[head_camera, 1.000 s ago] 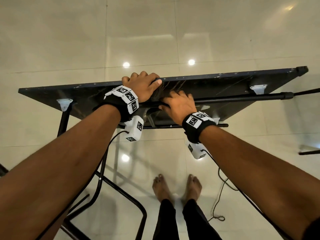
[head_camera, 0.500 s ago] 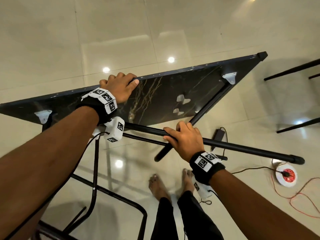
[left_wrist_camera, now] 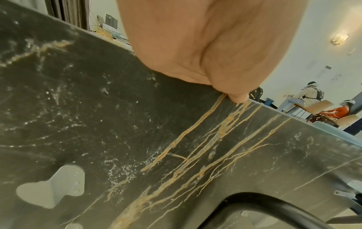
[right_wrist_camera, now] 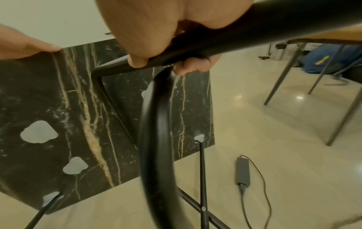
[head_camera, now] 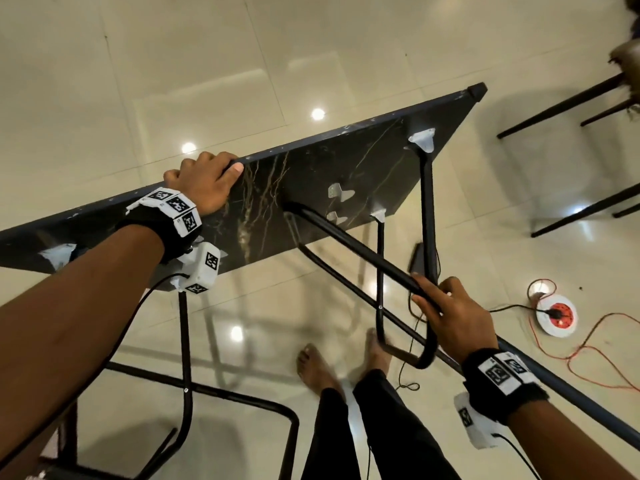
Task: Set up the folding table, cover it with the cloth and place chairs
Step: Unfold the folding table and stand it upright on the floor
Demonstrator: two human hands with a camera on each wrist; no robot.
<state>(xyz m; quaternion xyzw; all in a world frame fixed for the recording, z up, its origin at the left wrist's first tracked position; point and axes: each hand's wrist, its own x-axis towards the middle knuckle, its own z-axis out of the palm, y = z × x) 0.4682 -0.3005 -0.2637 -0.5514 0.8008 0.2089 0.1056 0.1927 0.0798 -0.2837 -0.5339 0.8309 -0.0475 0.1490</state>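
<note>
Standing over the glossy tiled floor (head_camera: 104,81), you have the folding table (head_camera: 346,174) tipped up on edge in front of you, its dark marbled underside facing you and its long axis running from lower left to upper right in the head view. Your left hand (head_camera: 204,181) sits on the upper long edge, fingers curled over it and the thumb pressed flat against the underside; the left wrist view confirms that thumb on the marbled face. Below and to the right, well apart from the panel, your right hand (head_camera: 450,320) wraps its fingers round the black leg frame (head_camera: 349,247), near the bend of the tube, with the tube running from your fingers up and away to its hinge under the panel. That is the relation the next move likely turns on: the frame lies between your right hand and the panel, so swinging it further means drawing it toward you, away from the underside. The right hand is the nearer one for that. Another leg frame (head_camera: 187,382) stands to your lower left. Mind your bare feet (head_camera: 318,365) directly beneath, the dark power adapter (right_wrist_camera: 243,172) and its cable, the round socket reel (head_camera: 556,315) with its orange cord to the right, and the chair legs (head_camera: 554,102) beyond the far corner.
</note>
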